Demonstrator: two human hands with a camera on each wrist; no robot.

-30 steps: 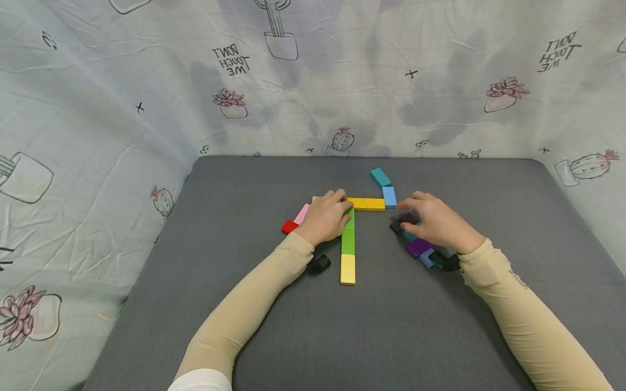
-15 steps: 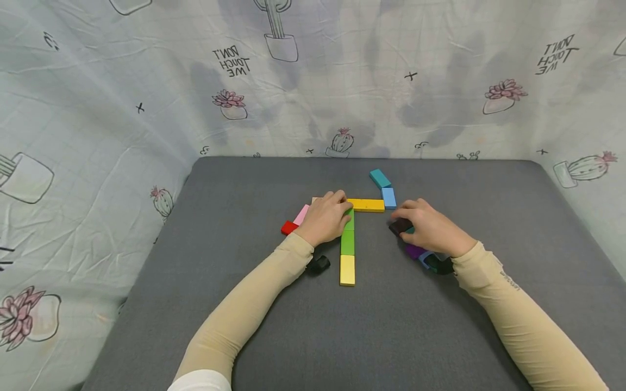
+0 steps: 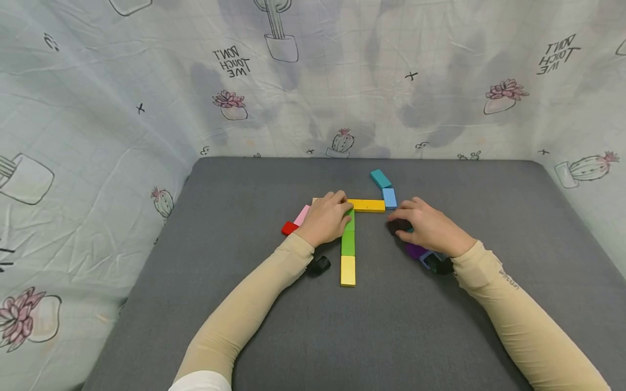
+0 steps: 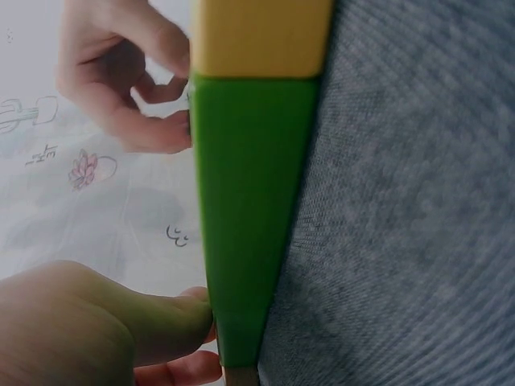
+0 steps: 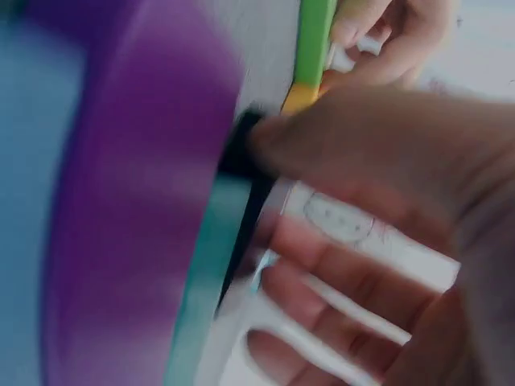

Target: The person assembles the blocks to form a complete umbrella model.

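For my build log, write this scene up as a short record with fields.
Left grip: at the far end of the green blocks; whether it pinches one is unclear
Right grip: pinches a dark block, with a purple block just nearer the person
Column's near end: yellow block
Right branch: orange strip, then blue block, then teal block, slanted
Left side: pink block, red block
Surface: gray table

Left hand, right hand, fingers bent.
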